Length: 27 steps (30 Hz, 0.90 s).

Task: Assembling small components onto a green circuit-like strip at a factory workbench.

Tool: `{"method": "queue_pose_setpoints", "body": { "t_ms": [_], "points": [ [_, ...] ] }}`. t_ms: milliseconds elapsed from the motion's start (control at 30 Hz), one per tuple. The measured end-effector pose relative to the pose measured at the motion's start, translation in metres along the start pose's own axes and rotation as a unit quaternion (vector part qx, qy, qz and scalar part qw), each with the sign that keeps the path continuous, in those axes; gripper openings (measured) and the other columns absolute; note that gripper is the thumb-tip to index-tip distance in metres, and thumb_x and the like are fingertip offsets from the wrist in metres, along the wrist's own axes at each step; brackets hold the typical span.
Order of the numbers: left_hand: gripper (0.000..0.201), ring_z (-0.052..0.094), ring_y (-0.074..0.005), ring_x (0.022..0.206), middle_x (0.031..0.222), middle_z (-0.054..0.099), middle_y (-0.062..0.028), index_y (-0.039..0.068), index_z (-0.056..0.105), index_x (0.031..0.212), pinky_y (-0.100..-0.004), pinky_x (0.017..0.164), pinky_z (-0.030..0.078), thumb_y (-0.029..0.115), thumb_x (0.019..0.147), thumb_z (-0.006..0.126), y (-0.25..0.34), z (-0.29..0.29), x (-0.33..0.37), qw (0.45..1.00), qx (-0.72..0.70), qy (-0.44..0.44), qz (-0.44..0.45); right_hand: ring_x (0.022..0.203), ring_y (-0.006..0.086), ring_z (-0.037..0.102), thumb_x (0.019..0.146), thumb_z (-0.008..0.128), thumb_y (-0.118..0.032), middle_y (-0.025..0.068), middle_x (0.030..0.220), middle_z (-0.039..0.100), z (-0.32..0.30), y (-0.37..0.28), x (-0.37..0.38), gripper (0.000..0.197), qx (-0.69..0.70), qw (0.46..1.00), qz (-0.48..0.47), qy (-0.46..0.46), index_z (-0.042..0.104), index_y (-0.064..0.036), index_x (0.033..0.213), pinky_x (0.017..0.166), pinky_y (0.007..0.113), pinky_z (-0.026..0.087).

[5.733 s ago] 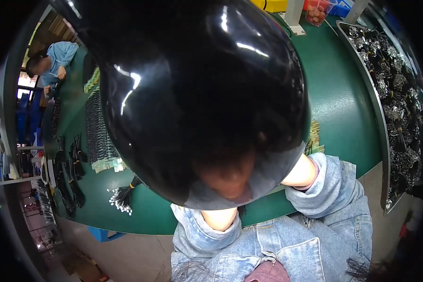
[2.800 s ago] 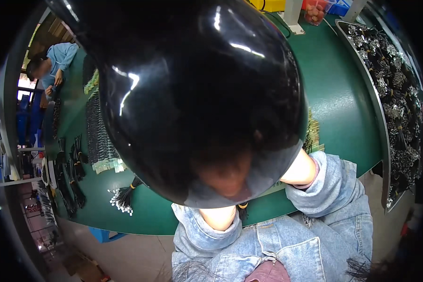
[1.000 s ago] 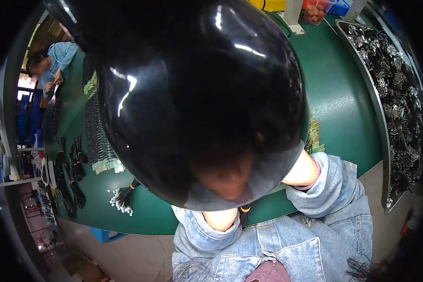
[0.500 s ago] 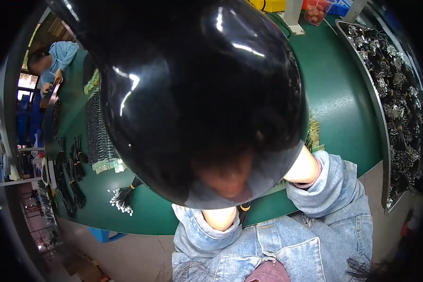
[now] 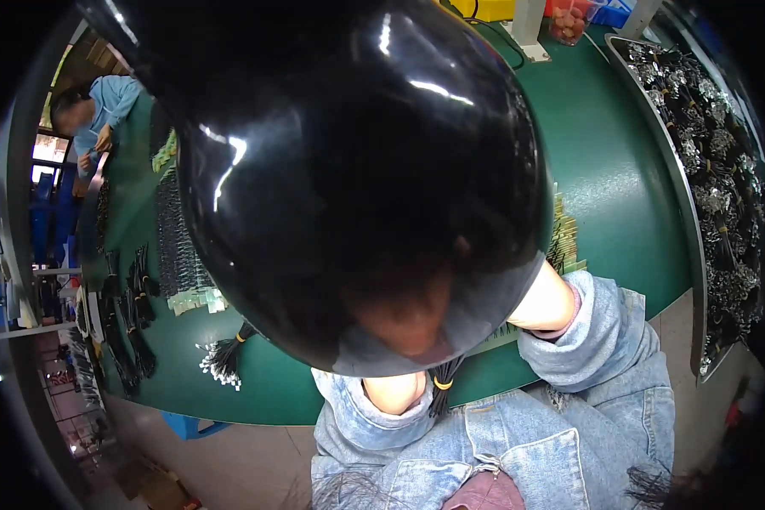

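A large glossy black rounded shade [image 5: 357, 187] fills the middle of the view and covers both my hands. Of my left hand only the wrist [image 5: 396, 393] shows, below the shade's lower edge. Just right of it, a bundle of black cables [image 5: 444, 378] with a yellow band sticks out; whether my fingers touch it is hidden. The wrist of my right hand [image 5: 542, 299] goes in under the shade's right side. Near it lie pale strips with thin wires [image 5: 567, 234], partly covered. The fingers of both hands are out of sight.
A green table [image 5: 620, 195] spreads around. Left lie black cable bundles [image 5: 136, 314], a white-tipped bundle [image 5: 221, 361] and rows of black wires [image 5: 174, 234]. A metal tray [image 5: 690, 200] of cables stands right. Beyond are a post [image 5: 527, 30] and a cup [image 5: 569, 24]. A person [image 5: 106, 110] sits far left.
More of the yellow-banded cable bundle shows beside my left wrist. That wrist has shifted slightly left. The black shade sits slightly further left in view, uncovering more of the pale strips.
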<state>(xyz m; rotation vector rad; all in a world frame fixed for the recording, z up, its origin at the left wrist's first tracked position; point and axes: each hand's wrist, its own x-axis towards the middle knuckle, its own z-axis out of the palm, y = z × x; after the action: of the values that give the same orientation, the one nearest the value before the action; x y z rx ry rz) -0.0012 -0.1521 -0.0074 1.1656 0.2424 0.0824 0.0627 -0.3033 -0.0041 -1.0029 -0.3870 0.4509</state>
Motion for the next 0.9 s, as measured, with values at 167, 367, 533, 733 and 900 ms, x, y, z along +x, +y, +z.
{"method": "queue_pose_setpoints", "body": {
  "t_ms": [167,367,533,733,900],
  "points": [
    [0.016,0.054,-0.0173,0.072,0.084,0.059,-0.0121,-0.007,0.056,0.092,-0.0269,0.066,0.043,-0.001,0.078,0.054,-0.005,-0.007,0.002,0.995,-0.088,-0.043,-0.026,0.074,0.0122,0.061,0.079,0.063,-0.003,0.0088,0.084,0.064,0.004,-0.008,0.0,0.023,0.011,0.999,0.043,0.01,0.06,0.0047,0.102,0.067,0.025,0.05],
    [0.021,0.057,-0.0172,0.079,0.09,0.061,-0.0124,-0.008,0.056,0.097,-0.0277,0.072,0.045,-0.002,0.078,0.054,0.007,0.01,0.002,0.996,-0.062,-0.051,-0.036,0.075,0.0127,0.06,0.079,0.064,-0.005,0.0084,0.085,0.064,0.009,-0.014,0.0,0.021,0.027,0.997,0.068,0.01,0.061,0.0043,0.098,0.069,0.025,0.05],
    [0.022,0.059,-0.0143,0.082,0.091,0.063,-0.0103,-0.006,0.06,0.093,-0.0263,0.076,0.045,-0.011,0.072,0.062,-0.001,-0.005,-0.001,0.975,0.207,-0.021,0.074,0.079,0.0132,0.06,0.077,0.065,-0.006,0.0077,0.084,0.063,0.006,-0.014,-0.003,0.015,-0.085,0.995,0.005,0.044,0.062,0.0023,0.09,0.074,0.026,0.049],
    [0.02,0.058,-0.0134,0.078,0.086,0.063,-0.0088,-0.005,0.061,0.09,-0.0254,0.074,0.046,-0.012,0.071,0.062,-0.004,-0.002,-0.001,0.984,0.148,0.019,0.101,0.079,0.0119,0.06,0.077,0.065,-0.006,0.0076,0.084,0.063,0.008,-0.013,-0.002,0.014,-0.119,0.992,0.003,0.051,0.062,0.0012,0.089,0.072,0.025,0.048],
    [0.02,0.058,-0.0135,0.078,0.087,0.063,-0.0087,-0.005,0.061,0.089,-0.0252,0.074,0.045,-0.013,0.07,0.063,-0.001,0.003,-0.001,0.99,0.134,0.009,0.052,0.079,0.011,0.059,0.077,0.065,-0.007,0.0065,0.084,0.063,0.007,-0.011,-0.004,0.015,-0.131,0.99,0.003,0.059,0.063,0.0007,0.09,0.072,0.025,0.048]
  ]
}}
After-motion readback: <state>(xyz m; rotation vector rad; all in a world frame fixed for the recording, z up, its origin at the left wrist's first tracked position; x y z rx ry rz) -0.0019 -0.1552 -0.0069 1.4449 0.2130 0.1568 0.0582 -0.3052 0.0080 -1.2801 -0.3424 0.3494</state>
